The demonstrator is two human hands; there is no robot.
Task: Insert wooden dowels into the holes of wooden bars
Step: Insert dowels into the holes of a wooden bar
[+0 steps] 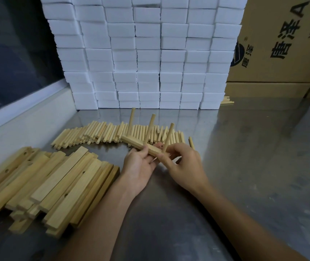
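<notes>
Dowels first: three pale round wooden dowels stand out of the short light wooden bar (144, 146) you hold above the grey metal tabletop (254, 147), and the one that matters is the nearest-right dowel (169, 137). Its long axis runs steeply up and away from you, leaning a little to the right at the top, roughly parallel to the far dowel (131, 123) and the middle dowel (150, 128). The bar's own long axis runs from far-left down to near-right, so this dowel meets it close to its right end.

Your right hand (183, 164) is the nearer one to that dowel: its thumb and forefinger are curled in and pinch the dowel's lower part just where it enters the bar, the other fingers loosely bent beneath. Your left hand (141, 166) lies palm-up under the bar's middle, fingers curled round it, thumb on the near edge, steadying it.

How deep the third dowel sits I cannot tell; the fingers hide the joint. I judge the coming move to be a push straight down along the dowel's axis, against the left hand's support.

Spare stock is close: the row of loose wooden dowels (101, 134) lies just beyond the bar, and the pile of drilled wooden bars (52, 181) lies to your left.
</notes>
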